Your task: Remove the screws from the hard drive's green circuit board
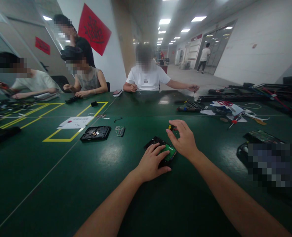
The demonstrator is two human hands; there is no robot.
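Note:
A black hard drive (153, 142) with a green circuit board (170, 152) facing up lies on the green table (126, 197) in front of me. My left hand (151, 163) rests on its near edge, fingers curled over it, holding it down. My right hand (183, 138) hovers over the drive's right side, fingers pinched round a small screwdriver with a yellow and black handle (170, 127). Its tip is hidden behind my hand.
Another opened drive casing (95, 133) and a small circuit board (120, 131) lie to the left near a yellow-taped square with a paper sheet (73, 122). Tools and cables (231, 110) clutter the right. Three people sit at the far edge, others behind.

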